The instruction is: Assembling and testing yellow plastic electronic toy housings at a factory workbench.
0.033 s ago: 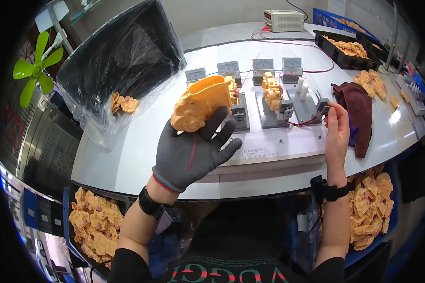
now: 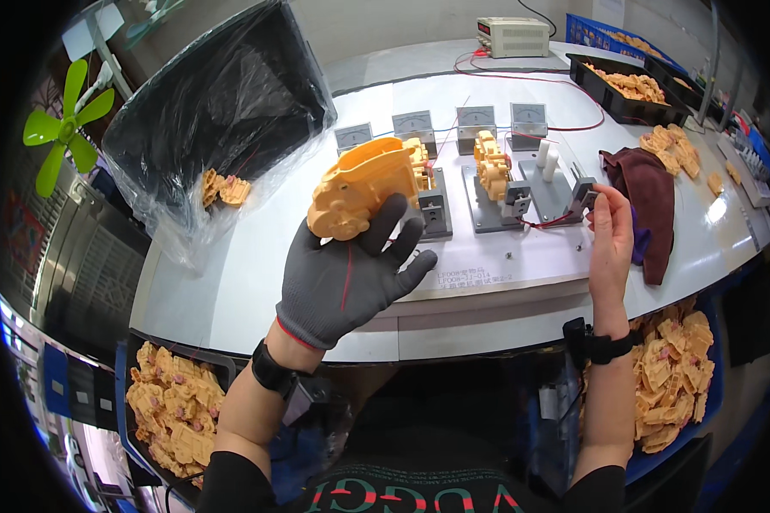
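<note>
My left hand (image 2: pixel 342 286), in a grey knitted glove, holds a hollow yellow-orange plastic housing (image 2: pixel 359 190) tilted above the table, its fingers partly spread beneath and beside it. My bare right hand (image 2: pixel 612 235) has thumb and fingers closed on a small dark block (image 2: pixel 583 195) at the right grey fixture (image 2: pixel 549 192). Two white posts (image 2: pixel 551 165) stand on that fixture, which carries no yellow part. The middle grey fixture (image 2: pixel 493 221) bears a yellow geared part (image 2: pixel 491 171). Another yellow part (image 2: pixel 421 162) sits behind the housing, which hides some of the left fixture (image 2: pixel 437 218).
Several panel meters (image 2: pixel 476 124) line the fixtures' far side. A maroon cloth (image 2: pixel 646 201) lies right of my right hand. Bins of yellow parts (image 2: pixel 173 406) flank me below the table edge. A plastic-lined black tray (image 2: pixel 222 103) and green fan (image 2: pixel 67 128) are at left; a power supply (image 2: pixel 513 38) is behind.
</note>
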Demonstrator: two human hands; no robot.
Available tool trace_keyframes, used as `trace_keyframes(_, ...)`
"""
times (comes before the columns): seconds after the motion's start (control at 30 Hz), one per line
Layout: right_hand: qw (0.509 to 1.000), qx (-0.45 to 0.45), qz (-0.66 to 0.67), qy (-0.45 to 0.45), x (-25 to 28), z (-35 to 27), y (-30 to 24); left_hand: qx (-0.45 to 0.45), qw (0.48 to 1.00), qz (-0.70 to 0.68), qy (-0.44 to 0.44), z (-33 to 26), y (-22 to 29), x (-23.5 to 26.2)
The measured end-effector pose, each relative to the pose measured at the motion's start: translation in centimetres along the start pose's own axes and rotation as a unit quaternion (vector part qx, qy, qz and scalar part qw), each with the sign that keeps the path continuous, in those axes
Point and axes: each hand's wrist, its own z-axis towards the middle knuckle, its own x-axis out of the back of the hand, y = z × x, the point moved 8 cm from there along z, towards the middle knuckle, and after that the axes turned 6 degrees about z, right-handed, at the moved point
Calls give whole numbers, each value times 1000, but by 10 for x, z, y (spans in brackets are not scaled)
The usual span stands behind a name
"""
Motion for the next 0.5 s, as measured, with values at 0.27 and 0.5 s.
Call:
trace_keyframes(0.27, 1000, 4, 11, 7, -2, -1, -7, -6, 998, -34, 57, -1, 0, 12)
trace_keyframes(0.5, 1000, 4, 5, -2, 0, -1, -1, -18, 997, -48, 58, 0, 4, 13)
